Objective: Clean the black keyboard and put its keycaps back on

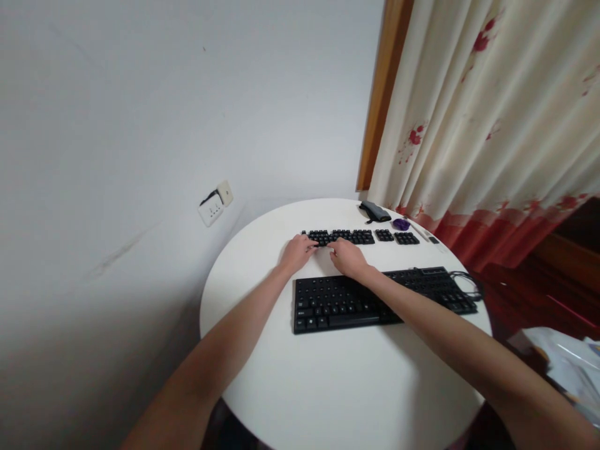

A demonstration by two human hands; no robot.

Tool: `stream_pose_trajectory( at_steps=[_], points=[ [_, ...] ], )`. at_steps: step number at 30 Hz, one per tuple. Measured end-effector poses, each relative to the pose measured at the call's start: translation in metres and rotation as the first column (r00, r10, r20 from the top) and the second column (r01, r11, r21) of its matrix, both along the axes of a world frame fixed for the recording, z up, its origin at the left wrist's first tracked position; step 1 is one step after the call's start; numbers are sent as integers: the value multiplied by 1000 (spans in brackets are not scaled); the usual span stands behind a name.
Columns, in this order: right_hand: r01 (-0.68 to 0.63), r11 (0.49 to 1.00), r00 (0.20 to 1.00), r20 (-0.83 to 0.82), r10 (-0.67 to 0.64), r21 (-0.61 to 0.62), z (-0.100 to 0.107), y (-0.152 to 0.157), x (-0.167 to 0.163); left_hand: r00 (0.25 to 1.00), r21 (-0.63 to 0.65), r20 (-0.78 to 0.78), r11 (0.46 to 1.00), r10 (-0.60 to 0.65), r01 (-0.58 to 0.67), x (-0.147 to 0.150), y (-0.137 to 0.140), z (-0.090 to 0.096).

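Observation:
Loose black keycaps (pixel 363 237) lie in keyboard order on the white round table (pixel 347 381), toward its far side. My left hand (pixel 296 252) rests at the left end of these rows, its thumb and fingertips closed in on the near keycaps. Coming from the right, my right hand (pixel 347 255) is partly curled, with its index finger and thumb at the same near row. What exactly lies between the fingertips is too small to make out. Below both hands, a black keyboard (pixel 314 309) lies flat, partly covered by my right forearm.
Two smaller keycap groups, a middle block (pixel 384 235) and a number block (pixel 406 238), lie to the right. Behind them are a dark grey pouch (pixel 375 211) and a purple item (pixel 401 224). A black cable (pixel 471 287) coils by the table's right edge. A wall socket (pixel 210 210) is at left.

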State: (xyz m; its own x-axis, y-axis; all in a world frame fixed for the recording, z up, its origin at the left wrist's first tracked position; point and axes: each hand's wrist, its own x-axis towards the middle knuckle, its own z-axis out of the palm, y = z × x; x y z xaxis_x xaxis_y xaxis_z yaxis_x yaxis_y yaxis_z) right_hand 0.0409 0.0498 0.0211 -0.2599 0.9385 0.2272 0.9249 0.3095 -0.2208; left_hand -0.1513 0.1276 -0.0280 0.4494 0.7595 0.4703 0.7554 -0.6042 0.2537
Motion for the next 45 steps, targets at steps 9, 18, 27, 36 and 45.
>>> stream_pose_trajectory(
  at_steps=[9,18,27,36,45],
  points=[
    [-16,1000,990,142,15,4,-2,46,-18,999,29,38,999,-38,37,-4,-1,2],
    [-121,993,983,137,121,-8,-3,39,-17,997,-44,30,997,-64,66,-3,-4,7],
    [-168,986,986,-8,168,9,-2,21,-6,999,-128,3,991,33,-33,-1,-20,19],
    [-158,985,940,-295,173,77,4,-47,27,997,-229,-24,970,80,-83,3,-41,33],
    [-289,956,845,-457,279,48,-5,-86,25,995,-282,10,955,96,-89,-1,-44,40]
  ],
)
